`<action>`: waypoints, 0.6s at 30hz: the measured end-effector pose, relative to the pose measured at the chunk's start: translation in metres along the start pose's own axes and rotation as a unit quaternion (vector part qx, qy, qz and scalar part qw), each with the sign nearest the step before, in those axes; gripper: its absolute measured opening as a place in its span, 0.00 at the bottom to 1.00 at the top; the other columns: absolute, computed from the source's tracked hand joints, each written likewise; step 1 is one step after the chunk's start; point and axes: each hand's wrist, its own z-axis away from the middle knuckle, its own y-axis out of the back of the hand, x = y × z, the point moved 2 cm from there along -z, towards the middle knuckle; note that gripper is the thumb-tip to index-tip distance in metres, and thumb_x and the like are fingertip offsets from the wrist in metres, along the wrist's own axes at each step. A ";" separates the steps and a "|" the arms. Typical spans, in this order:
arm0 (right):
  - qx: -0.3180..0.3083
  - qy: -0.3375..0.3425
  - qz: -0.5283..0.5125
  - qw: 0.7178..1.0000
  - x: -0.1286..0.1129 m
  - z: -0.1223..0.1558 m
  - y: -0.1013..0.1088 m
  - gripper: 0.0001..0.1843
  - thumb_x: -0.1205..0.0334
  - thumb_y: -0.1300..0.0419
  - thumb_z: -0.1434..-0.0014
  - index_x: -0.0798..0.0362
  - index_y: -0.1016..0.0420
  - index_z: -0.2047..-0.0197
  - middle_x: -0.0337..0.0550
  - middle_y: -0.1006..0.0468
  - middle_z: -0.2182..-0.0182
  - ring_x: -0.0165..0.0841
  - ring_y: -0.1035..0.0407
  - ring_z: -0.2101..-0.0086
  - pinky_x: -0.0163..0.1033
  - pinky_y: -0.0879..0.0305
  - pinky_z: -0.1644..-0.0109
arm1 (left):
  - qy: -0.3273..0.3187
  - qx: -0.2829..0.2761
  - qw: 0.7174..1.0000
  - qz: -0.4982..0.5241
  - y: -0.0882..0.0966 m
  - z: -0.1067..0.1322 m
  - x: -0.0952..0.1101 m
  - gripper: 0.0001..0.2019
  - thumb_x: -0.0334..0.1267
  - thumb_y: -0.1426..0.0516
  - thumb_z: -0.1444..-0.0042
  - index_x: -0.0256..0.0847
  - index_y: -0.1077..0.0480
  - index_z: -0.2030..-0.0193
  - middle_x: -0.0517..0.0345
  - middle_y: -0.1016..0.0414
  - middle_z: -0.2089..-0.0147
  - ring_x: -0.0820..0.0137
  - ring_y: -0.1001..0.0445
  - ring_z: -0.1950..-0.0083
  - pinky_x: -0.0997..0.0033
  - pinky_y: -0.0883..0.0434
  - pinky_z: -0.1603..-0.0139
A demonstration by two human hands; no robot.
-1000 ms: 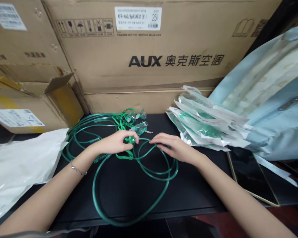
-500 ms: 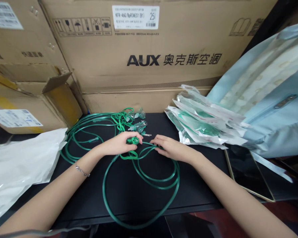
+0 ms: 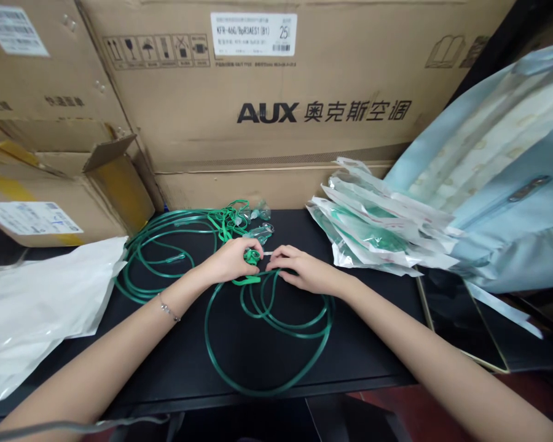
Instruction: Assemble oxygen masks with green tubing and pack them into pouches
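Observation:
Green plastic tubing (image 3: pixel 276 334) lies in loose loops on the black table (image 3: pixel 179 362). My left hand (image 3: pixel 233 261) is closed on a small bunched coil of this tubing, held just above the table. My right hand (image 3: pixel 299 271) sits close beside it, fingers curled and pinching the tubing where the loops gather. More green tubing (image 3: pixel 166 245) with clear mask parts (image 3: pixel 260 232) lies behind my hands, toward the boxes.
A stack of sealed clear packets (image 3: pixel 378 227) with green contents sits at the right. A white plastic bag (image 3: pixel 37 307) lies at the left. Large cardboard boxes (image 3: pixel 276 98) wall off the back. A light blue bag (image 3: pixel 502 166) and a dark tablet (image 3: pixel 465 325) are at far right.
Both hands have moved closer together over the coil. The big front loop of tubing has shrunk and drawn in toward my hands.

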 end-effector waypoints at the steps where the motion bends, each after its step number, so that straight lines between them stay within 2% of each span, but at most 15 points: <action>1: 0.003 0.002 0.003 1.000 -0.001 -0.002 -0.002 0.16 0.73 0.49 0.44 0.51 0.30 0.55 0.46 0.34 0.55 0.35 0.40 0.52 0.43 0.41 0.46 | 0.002 0.004 1.000 -0.003 -0.001 -0.001 0.000 0.09 0.29 0.43 0.60 0.40 0.32 0.69 0.61 0.30 0.66 0.68 0.31 0.63 0.71 0.36 0.61; 4: 0.017 -0.002 0.013 1.000 -0.001 -0.007 -0.007 0.15 0.72 0.49 0.43 0.50 0.29 0.55 0.47 0.35 0.54 0.36 0.41 0.52 0.46 0.42 0.46 | 0.009 0.025 1.000 -0.016 -0.004 -0.002 0.002 0.10 0.25 0.45 0.63 0.41 0.33 0.71 0.61 0.31 0.68 0.68 0.32 0.65 0.71 0.36 0.63; 8: 0.057 0.007 0.047 0.997 -0.001 -0.007 -0.009 0.15 0.70 0.49 0.43 0.50 0.29 0.54 0.50 0.38 0.52 0.39 0.44 0.49 0.49 0.42 0.46 | 0.013 0.069 0.997 -0.021 -0.005 0.003 0.005 0.11 0.24 0.46 0.62 0.40 0.34 0.70 0.60 0.32 0.67 0.68 0.33 0.64 0.70 0.37 0.62; 11: 0.049 0.009 0.064 0.997 -0.001 -0.005 -0.010 0.15 0.69 0.52 0.42 0.51 0.32 0.52 0.52 0.37 0.49 0.39 0.45 0.47 0.50 0.42 0.46 | 0.015 0.098 0.995 -0.019 -0.002 0.008 0.005 0.11 0.23 0.47 0.62 0.40 0.35 0.70 0.59 0.33 0.65 0.68 0.33 0.63 0.69 0.37 0.59; 15: 0.022 -0.038 0.100 0.994 0.000 -0.004 -0.009 0.15 0.65 0.52 0.40 0.52 0.34 0.50 0.53 0.36 0.47 0.41 0.43 0.47 0.51 0.43 0.47 | 0.015 0.110 0.994 -0.017 0.002 0.012 0.000 0.11 0.24 0.47 0.61 0.41 0.36 0.69 0.59 0.33 0.65 0.67 0.33 0.62 0.65 0.36 0.58; 18: 0.020 -0.087 0.124 0.988 0.004 -0.004 -0.006 0.16 0.59 0.50 0.41 0.53 0.36 0.49 0.56 0.38 0.45 0.45 0.45 0.45 0.54 0.44 0.47 | -0.005 0.094 0.995 -0.014 0.002 0.011 -0.001 0.11 0.24 0.48 0.61 0.41 0.36 0.70 0.59 0.33 0.65 0.67 0.33 0.62 0.66 0.36 0.59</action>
